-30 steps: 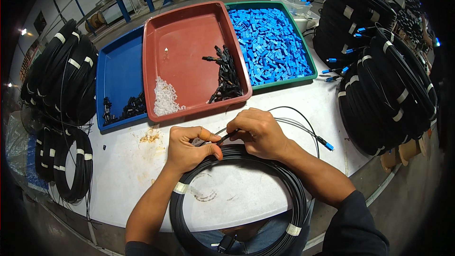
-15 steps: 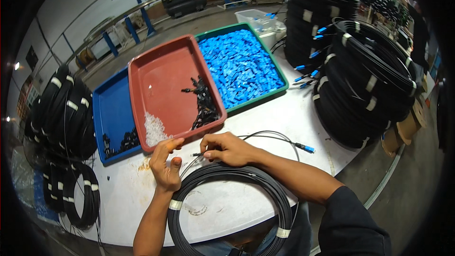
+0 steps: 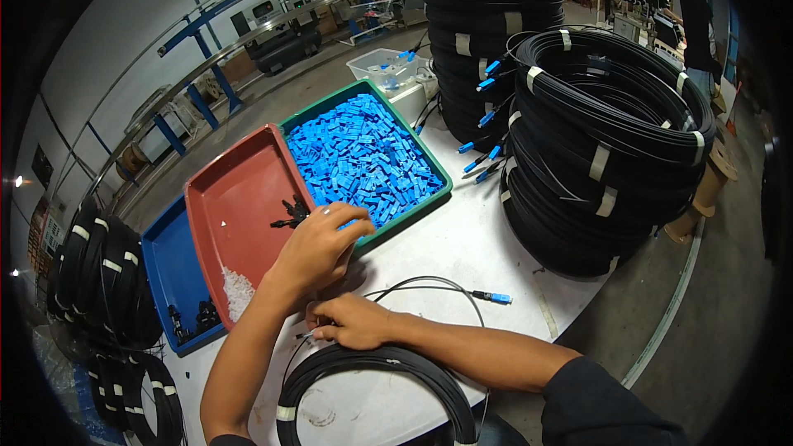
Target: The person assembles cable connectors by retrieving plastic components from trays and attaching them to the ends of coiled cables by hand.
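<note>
My right hand pinches the thin end of a black cable, just above a taped coil of black cable lying at the table's near side. The cable's other end, capped with a blue connector, rests to the right of that hand. Over the corner where the red tray meets the green tray is my left hand, its fingers bent but apart, with nothing seen in them. Blue connector housings fill the green tray. Small black parts lie in the red tray, partly behind my left hand.
Clear white bits are heaped in the red tray's near corner. A blue tray sits partly beneath it. Tall stacks of cable coils stand at the right, more coils at the left. Another person is at the far right.
My left hand has moved right and forward, from beside my right hand to above the tray corner. My right hand still pinches the cable end. The view has shifted to the right.
</note>
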The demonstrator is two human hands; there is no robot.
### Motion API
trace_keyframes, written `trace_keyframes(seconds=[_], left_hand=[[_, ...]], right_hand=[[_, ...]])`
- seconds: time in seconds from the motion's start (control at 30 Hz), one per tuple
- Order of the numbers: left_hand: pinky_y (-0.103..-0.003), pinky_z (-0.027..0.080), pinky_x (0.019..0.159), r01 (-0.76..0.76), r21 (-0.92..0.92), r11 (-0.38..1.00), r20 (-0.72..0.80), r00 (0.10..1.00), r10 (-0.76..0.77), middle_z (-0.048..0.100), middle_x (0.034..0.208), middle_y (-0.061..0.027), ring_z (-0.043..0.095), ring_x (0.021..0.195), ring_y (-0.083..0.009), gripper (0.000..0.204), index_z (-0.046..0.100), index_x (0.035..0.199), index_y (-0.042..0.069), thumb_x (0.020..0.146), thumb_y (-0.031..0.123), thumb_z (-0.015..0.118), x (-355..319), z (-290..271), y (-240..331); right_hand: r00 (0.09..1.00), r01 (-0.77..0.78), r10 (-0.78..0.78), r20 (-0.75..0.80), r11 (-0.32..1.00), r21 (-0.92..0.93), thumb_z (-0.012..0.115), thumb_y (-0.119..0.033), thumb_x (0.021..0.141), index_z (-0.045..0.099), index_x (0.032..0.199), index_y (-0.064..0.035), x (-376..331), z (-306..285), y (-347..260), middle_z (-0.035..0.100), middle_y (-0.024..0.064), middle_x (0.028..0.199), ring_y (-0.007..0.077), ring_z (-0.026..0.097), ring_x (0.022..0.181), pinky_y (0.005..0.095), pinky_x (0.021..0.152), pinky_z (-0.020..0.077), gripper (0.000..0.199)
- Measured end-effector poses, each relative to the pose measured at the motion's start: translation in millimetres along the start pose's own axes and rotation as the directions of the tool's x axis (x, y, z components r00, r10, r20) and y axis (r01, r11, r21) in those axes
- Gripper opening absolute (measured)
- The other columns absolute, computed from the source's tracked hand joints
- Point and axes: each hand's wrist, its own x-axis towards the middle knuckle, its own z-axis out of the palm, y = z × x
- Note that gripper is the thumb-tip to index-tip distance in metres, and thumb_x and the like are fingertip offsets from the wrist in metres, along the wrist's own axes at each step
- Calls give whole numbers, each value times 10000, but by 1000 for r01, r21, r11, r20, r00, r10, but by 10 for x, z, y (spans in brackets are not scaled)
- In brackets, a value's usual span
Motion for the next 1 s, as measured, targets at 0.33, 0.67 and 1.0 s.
trace_keyframes(seconds=[0.33,0.67,1.0], left_hand=[[-428,477,941,-39,63,997,122,992,31,655,1212,-99,606,1147,-310,387,677,1129,94,753,20,729,837,726,-922],[-447,456,956,-179,-103,979,112,975,190,656,1229,-94,626,1123,-307,256,706,1097,136,847,99,745,1008,758,-761],[-392,462,864,61,289,955,-41,998,-51,672,1051,-37,626,1037,-266,257,732,980,126,749,21,696,932,619,-1195]], right_hand=[[997,-67,65,35,995,74,647,-209,967,591,1039,-36,-40,-63,-36,696,211,878,429,672,871,513,764,484,195],[998,-65,64,29,997,46,636,-203,979,584,1048,-25,-72,-80,3,702,207,912,426,675,885,498,777,493,197],[992,-96,94,81,995,18,630,-215,984,587,1050,-28,-33,-55,-98,704,207,908,421,677,889,497,775,497,203]])
